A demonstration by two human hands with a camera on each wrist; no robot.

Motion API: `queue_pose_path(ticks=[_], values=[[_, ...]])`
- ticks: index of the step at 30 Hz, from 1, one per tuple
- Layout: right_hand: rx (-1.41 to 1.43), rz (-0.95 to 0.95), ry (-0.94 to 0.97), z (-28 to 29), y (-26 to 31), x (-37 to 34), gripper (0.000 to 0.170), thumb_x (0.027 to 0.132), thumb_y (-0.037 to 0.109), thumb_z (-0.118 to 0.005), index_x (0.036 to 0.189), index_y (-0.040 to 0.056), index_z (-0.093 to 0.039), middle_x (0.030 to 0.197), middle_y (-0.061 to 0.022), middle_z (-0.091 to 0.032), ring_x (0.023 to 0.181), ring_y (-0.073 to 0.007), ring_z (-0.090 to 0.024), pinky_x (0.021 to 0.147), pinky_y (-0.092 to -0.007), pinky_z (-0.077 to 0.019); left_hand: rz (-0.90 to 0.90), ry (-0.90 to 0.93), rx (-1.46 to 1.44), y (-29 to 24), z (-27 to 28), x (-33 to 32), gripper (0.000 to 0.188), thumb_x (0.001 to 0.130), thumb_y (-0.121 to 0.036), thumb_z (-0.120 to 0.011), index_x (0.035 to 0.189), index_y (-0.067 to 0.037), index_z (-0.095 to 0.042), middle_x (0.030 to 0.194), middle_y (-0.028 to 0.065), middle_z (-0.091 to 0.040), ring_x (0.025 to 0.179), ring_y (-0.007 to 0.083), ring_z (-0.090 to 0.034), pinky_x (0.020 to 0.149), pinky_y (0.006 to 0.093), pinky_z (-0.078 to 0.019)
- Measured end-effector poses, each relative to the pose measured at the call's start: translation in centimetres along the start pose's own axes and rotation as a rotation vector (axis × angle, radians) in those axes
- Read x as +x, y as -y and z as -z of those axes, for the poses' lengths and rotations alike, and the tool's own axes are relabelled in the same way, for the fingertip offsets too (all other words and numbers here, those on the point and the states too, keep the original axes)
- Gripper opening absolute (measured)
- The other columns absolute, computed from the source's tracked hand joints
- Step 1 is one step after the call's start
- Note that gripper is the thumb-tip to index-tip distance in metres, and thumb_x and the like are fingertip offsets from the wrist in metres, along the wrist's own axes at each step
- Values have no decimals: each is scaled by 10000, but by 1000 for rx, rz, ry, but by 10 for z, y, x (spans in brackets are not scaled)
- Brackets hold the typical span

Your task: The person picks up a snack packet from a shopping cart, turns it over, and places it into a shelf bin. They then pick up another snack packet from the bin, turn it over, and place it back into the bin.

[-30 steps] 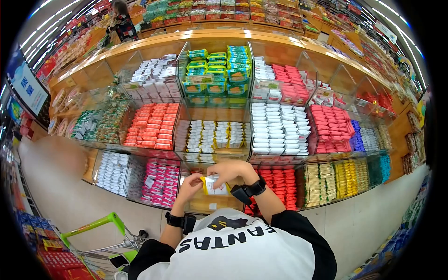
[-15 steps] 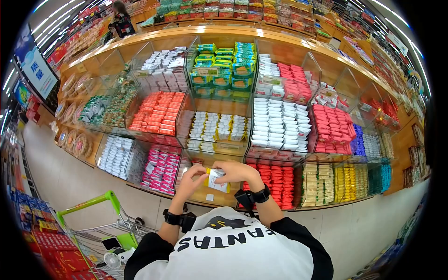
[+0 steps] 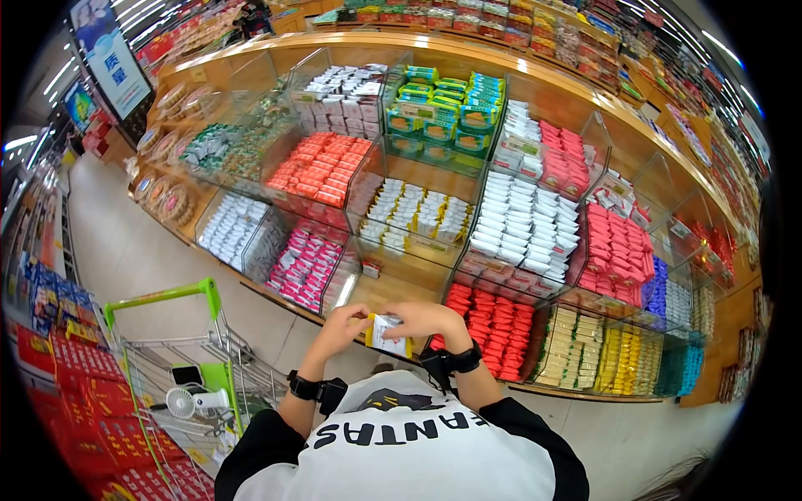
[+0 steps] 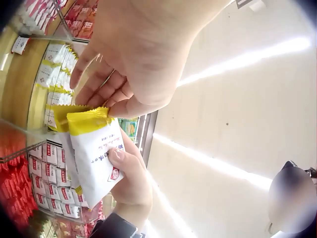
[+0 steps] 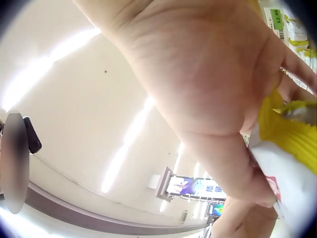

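In the head view, a white packet with yellow ends [image 3: 389, 336] is held between both hands above the front edge of the display. The right hand [image 3: 428, 321] grips it from the right; the left hand [image 3: 337, 331] is at its yellow left end. The left wrist view shows the left hand [image 4: 141, 54] pinching the yellow edge, while the right thumb presses the white face of the front packet [image 4: 96, 153]. A second yellow-ended packet [image 4: 60, 115] lies behind it. Close up in the right wrist view are the right palm [image 5: 193, 69] and the packet [image 5: 285, 166].
Clear-walled bins hold white packets [image 3: 522, 221], red packets [image 3: 489, 330], pink packets [image 3: 305, 263] and yellow-ended packets [image 3: 418, 209]. A green-handled shopping cart [image 3: 163, 298] with a small white fan [image 3: 180, 402] stands at the left. Round packs [image 3: 175, 203] sit at the shelf's left end.
The head view has swung, so the shelves appear tilted and shifted right, with more of the cart and left aisle showing. Both hands still hold the packet, now near the display's front edge.
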State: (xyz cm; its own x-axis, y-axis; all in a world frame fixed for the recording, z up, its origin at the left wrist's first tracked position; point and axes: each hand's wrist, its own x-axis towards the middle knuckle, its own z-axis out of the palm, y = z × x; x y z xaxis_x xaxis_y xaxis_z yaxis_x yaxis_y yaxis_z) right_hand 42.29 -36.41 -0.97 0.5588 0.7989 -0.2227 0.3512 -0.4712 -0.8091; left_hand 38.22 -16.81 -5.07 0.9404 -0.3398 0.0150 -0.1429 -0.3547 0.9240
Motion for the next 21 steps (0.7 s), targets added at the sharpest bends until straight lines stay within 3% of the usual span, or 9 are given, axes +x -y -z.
queue_pose_path(ticks=[4, 6, 7, 12, 14, 15, 21], values=[[195, 30, 90, -7, 2, -4, 397, 734, 274, -567, 1008, -6, -504, 857, -154, -586, 768, -236, -570, 680, -299, -438, 149, -55, -332, -11, -2, -25, 80, 741, -48, -541, 772, 17, -506, 718, 26, -533, 696, 82, -501, 634, 217, -409], [227, 180, 22, -13, -2, -4, 365, 762, 249, -558, 1030, 12, -488, 853, -144, -586, 774, -195, -566, 689, -286, -436, 138, -115, -448, -15, -2, -39, 68, 743, -44, -541, 772, 7, -505, 730, 20, -529, 707, 78, -498, 641, 214, -411], [264, 169, 85, -14, -3, -2, 374, 782, 222, -561, 1085, 30, -455, 951, -93, -557, 810, -149, -548, 706, -265, -435, 154, -191, -481, -15, -5, -47, 60, 739, -48, -537, 765, -5, -505, 731, 10, -526, 710, 69, -488, 636, 210, -403], [433, 282, 81, -37, 1, 5, 378, 762, 153, -601, 1086, 47, -438, 999, -60, -502, 856, -119, -513, 703, -246, -439, 173, -395, -509, -18, -8, -88, 55, 744, -70, -508, 759, -19, -499, 736, 4, -519, 701, 66, -478, 640, 200, -375], [484, 303, 42, -43, 10, 6, 392, 760, 193, -607, 1078, 55, -424, 827, -51, -520, 701, -94, -493, 603, -224, -404, 147, -548, -486, -22, -12, -103, 54, 744, -71, -502, 760, -20, -500, 735, 6, -518, 710, 72, -479, 660, 201, -369], [525, 294, 46, -46, 16, 6, 393, 752, 185, -618, 1065, 60, -415, 816, -50, -519, 684, -81, -487, 588, -217, -393, 158, -586, -467, -25, -12, -112, 59, 742, -73, -500, 762, -18, -502, 734, 9, -519, 727, 79, -483, 682, 207, -367], [550, 325, 131, -64, 31, 11, 365, 735, 134, -629, 1032, 62, -428, 825, -48, -537, 738, -97, -509, 634, -230, -415, 180, -749, -443, -31, -22, -150, 65, 743, -74, -496, 769, -14, -501, 751, 10, -518, 752, 85, -484, 707, 210, -367]])
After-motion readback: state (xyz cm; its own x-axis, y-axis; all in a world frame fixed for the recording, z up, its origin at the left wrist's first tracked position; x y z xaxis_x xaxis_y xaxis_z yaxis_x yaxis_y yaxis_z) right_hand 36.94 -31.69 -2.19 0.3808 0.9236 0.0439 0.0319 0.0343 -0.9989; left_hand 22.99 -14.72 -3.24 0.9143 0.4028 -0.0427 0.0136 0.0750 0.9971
